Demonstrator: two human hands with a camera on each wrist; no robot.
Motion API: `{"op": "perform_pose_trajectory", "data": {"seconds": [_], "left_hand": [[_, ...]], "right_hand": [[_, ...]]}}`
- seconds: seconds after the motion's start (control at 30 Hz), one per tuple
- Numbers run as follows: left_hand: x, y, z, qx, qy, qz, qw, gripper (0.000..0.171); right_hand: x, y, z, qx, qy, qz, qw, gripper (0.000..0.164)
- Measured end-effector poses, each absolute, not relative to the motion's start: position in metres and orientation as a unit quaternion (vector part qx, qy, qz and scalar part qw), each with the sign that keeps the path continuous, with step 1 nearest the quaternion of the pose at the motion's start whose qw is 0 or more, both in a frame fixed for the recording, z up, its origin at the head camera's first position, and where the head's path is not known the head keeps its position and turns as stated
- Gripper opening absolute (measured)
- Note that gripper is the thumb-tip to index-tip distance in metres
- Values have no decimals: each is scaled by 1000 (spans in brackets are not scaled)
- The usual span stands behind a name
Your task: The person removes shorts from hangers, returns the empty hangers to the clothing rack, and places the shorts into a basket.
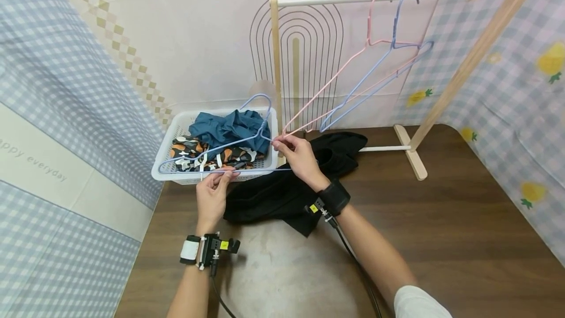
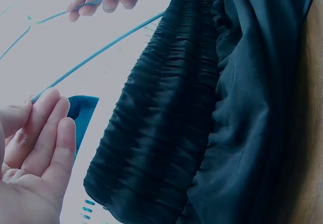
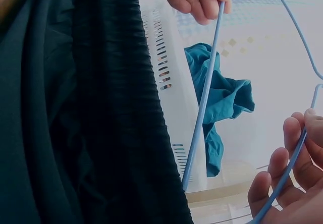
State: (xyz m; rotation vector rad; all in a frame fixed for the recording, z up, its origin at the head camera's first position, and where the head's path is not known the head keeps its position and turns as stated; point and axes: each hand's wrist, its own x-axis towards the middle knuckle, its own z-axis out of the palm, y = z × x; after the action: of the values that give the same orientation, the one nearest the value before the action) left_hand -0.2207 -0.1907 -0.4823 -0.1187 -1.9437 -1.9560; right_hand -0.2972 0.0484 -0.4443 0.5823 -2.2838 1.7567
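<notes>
A blue wire hanger [image 1: 261, 130] is held between both hands, its hook pointing up and away. My left hand [image 1: 213, 194] pinches the bottom bar between thumb and fingers. Its right shoulder, just beside the neck, is in the grip of my right hand [image 1: 301, 157]. Beneath the hands lies a black garment [image 1: 269, 198], spread loosely on the brown surface. Both wrist views show its gathered elastic waistband [image 2: 146, 128] close up. The hanger's right end passes out of sight behind that waistband in the left wrist view.
A white basket [image 1: 160, 163] holds a teal cloth [image 1: 227, 127] and an orange, black and white patterned cloth [image 1: 187, 147]. A wooden-legged rack [image 1: 474, 65] stands at the right, with a pink hanger [image 1: 328, 84] and another blue hanger [image 1: 363, 78] on its white rail.
</notes>
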Motion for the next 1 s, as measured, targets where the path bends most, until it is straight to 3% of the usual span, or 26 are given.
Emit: {"op": "perform_pose_trajectory", "data": {"seconds": [1.0], "left_hand": [[-218,-206,-476,-36,-663,-717,215,27]], "right_hand": [[-294,57,-448,216,-791,560,116,20]]}}
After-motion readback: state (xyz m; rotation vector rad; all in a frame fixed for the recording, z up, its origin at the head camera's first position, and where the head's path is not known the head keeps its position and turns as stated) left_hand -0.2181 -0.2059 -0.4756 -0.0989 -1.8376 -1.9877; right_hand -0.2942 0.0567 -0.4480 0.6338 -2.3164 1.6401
